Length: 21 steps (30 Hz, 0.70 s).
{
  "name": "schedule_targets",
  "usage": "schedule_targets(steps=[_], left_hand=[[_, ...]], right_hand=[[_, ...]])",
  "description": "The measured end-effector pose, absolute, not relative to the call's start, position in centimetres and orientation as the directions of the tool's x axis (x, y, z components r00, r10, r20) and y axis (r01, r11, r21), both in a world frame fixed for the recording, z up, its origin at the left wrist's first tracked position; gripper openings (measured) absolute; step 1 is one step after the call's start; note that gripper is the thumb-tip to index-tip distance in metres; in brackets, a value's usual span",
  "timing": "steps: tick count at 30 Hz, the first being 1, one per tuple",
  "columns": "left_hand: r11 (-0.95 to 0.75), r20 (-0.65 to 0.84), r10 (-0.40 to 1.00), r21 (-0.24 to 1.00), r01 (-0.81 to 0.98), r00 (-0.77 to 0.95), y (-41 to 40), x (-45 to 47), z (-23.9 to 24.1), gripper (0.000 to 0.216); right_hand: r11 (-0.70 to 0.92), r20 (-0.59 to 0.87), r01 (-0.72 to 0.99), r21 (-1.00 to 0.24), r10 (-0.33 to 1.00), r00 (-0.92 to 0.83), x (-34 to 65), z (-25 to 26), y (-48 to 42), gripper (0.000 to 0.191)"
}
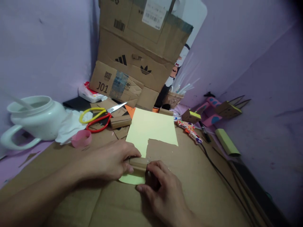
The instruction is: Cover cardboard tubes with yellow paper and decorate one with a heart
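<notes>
A small folded cardboard piece [138,165] lies on the near end of a pale yellow paper sheet [156,124], which has a cut-out in its lower right. From the left, my left hand [113,159] grips the cardboard piece, its thumb at the front and fingers at the back. My right hand [163,186] is curled at the piece's right end, index finger against it and thumb low by the paper's edge. Part of the right grip is in shadow. Below both hands is a large cardboard sheet [194,195] covering the tabletop.
Scissors [99,119], a pink tape ring [81,138] and a white pot [38,116] stand left. To the right are a patterned glue gun [190,130] with a black cord, a marker [205,132] and a yellow-green tube [227,142]. Behind leans a cardboard box panel [137,44].
</notes>
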State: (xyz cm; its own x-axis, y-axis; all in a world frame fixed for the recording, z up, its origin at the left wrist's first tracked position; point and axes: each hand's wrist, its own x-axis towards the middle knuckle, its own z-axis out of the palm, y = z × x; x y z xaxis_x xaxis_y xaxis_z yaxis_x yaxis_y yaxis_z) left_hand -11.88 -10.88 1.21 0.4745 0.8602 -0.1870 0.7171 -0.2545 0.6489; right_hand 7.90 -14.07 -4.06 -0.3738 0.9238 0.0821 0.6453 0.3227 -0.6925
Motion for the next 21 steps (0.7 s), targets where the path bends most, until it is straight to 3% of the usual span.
schedule_targets(steps=[10,15,17,19,21], left_hand=[[-0.273,-0.231,0.844,0.59,0.76,0.483,-11.3,-11.2,1.5,0.026],[-0.262,-0.182,0.868,0.621,0.738,0.461,-10.3,-11.5,1.7,0.028],[-0.289,-0.063,0.919,0.563,0.774,0.389,-8.4,-10.8,1.7,0.03],[-0.404,0.048,0.908,0.37,0.836,0.417,-5.5,-9.6,1.7,0.031],[-0.444,0.037,0.891,0.287,0.849,0.453,-2.3,-8.0,1.6,0.035]], right_hand=[[0.283,0.081,0.625,-0.727,0.94,-0.332,8.0,-4.3,-13.9,0.005],[0.301,0.089,0.618,-0.726,0.932,-0.35,7.8,-4.3,-13.7,0.01],[0.298,0.069,0.631,-0.716,0.93,-0.361,7.7,-4.0,-13.6,0.011],[0.292,0.051,0.636,-0.714,0.928,-0.369,7.7,-3.8,-13.6,0.01],[0.297,0.057,0.625,-0.722,0.925,-0.375,7.9,-3.6,-13.8,0.009]])
